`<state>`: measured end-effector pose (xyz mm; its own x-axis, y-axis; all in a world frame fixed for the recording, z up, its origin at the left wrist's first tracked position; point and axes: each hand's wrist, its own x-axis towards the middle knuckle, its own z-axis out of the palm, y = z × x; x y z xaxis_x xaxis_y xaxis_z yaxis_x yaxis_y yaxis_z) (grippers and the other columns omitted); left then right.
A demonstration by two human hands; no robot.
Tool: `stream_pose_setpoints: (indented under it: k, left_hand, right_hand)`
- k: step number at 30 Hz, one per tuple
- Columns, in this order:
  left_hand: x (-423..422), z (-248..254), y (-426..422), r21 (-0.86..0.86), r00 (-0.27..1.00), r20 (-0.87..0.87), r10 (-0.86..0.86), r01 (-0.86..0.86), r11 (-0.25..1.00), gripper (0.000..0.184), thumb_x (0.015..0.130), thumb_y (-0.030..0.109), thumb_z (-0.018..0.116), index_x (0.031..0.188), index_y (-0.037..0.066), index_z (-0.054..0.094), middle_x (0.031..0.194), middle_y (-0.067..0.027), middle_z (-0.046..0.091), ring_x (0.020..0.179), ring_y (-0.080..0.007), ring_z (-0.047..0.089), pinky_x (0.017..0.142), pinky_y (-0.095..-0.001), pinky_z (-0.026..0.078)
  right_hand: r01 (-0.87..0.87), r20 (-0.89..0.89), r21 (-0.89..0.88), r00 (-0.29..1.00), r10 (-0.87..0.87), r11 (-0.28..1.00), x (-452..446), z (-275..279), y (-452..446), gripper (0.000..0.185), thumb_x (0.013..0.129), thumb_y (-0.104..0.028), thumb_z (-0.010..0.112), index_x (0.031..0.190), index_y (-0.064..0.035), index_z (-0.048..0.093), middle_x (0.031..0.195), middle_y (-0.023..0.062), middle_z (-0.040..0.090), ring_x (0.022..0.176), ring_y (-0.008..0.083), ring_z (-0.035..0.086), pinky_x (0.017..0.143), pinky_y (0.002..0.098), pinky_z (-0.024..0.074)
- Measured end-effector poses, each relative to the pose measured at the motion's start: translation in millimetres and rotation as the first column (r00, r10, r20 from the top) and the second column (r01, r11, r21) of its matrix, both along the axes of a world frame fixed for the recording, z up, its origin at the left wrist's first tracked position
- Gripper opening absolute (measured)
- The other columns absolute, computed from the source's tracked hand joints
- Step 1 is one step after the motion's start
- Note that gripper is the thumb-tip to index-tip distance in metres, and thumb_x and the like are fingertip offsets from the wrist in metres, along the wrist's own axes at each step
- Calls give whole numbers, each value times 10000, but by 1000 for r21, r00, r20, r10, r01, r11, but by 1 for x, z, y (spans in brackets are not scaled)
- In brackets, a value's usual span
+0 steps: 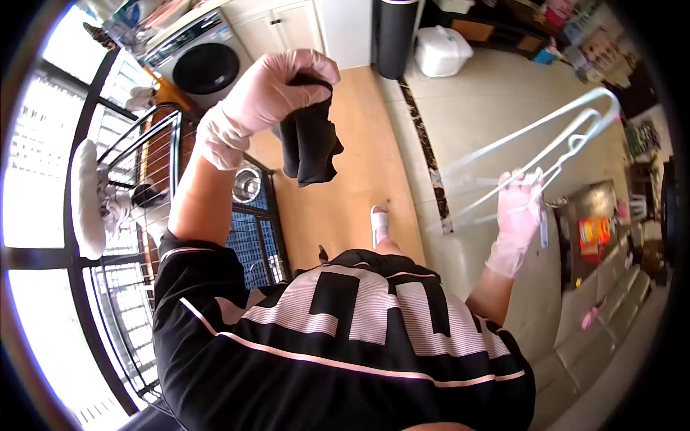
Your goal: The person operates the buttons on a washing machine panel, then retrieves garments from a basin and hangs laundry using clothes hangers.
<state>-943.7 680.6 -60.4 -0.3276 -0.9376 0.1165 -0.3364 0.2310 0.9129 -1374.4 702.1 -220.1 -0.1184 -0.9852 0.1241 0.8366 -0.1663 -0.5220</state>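
My left hand [277,90], in a pale pink glove, is raised at the upper middle-left, its fingers pinched on a black cloth [309,144]. The cloth hangs down in folds over the wooden floor. On the right, my right hand [519,205], gloved as well, has its fingers closed round a pale blue wire hanger [575,129]. The hanger is partly smeared by motion and sticks out up and to both sides of the hand. Cloth and hanger are well apart.
A black metal rack [176,144] with laundry stands by the windows at left. Behind it is a washing machine [205,68]. A white bin [442,52] and a black cylinder [397,43] stand at the top. A sofa [589,345] lies at lower right.
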Motion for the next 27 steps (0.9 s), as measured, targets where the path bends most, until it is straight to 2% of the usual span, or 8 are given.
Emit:
stream_pose_setpoints:
  k: [1,5,6,13,17,21,24,27]
  left_hand:
    - [7,6,-4,-58,998,48,33,-30,998,181,819,-91,617,971,7,632,931,-4,612,872,-82,576,808,-226,476]
    - [46,26,-35,-201,987,68,146,-129,971,182,815,-32,643,992,8,649,921,-4,650,862,-80,596,799,-222,482]
    - [52,34,-41,-187,977,56,206,-193,963,179,814,-21,650,992,4,646,923,-3,650,856,-79,595,796,-221,482]
    - [103,52,-80,-123,982,-127,142,-158,980,243,789,-81,647,1010,21,639,992,-25,635,933,-107,591,837,-235,472]
    - [134,47,-96,-127,995,-61,81,-88,988,229,741,-85,688,944,17,662,970,-28,641,905,-112,611,823,-235,487]
    - [164,35,-122,-26,978,-111,179,-183,983,208,753,-108,652,922,12,661,935,-24,643,874,-100,616,818,-228,486]
    - [194,24,-154,-94,963,-30,266,-268,959,199,776,-110,615,933,6,655,942,-30,643,873,-100,616,803,-230,491]
    - [228,9,-189,-174,886,-59,459,-462,869,190,793,-109,548,891,35,623,860,-57,648,830,-144,603,814,-271,470]
  right_hand:
    - [-34,60,40,998,32,999,9,-7,-26,268,914,-191,515,1175,-143,553,1086,0,551,1042,215,470,976,436,314]
    - [-402,116,-365,875,470,839,69,4,-116,223,908,-163,542,1128,-152,576,977,-32,590,1007,167,484,876,376,357]
    - [-362,224,-238,882,414,901,83,15,-132,190,892,-146,567,1080,-151,588,933,-44,592,982,162,494,833,360,371]
    - [-593,270,-317,691,670,740,169,29,-252,150,863,-108,600,1011,-127,614,960,-29,584,950,170,498,788,313,383]
    - [-650,345,-364,572,744,668,245,42,-297,221,843,-98,627,1055,-149,587,942,-24,594,924,162,516,818,315,422]
    - [-744,274,-366,488,829,559,307,47,-336,125,869,-125,619,984,-150,580,890,-28,606,860,152,536,769,301,439]
    - [-788,229,-310,482,846,533,337,43,-347,38,877,-171,621,871,-142,598,799,-24,607,818,139,538,752,298,432]
    - [-804,314,-359,375,872,474,377,45,-363,61,895,-175,592,849,-136,603,778,5,605,777,139,506,738,320,413]
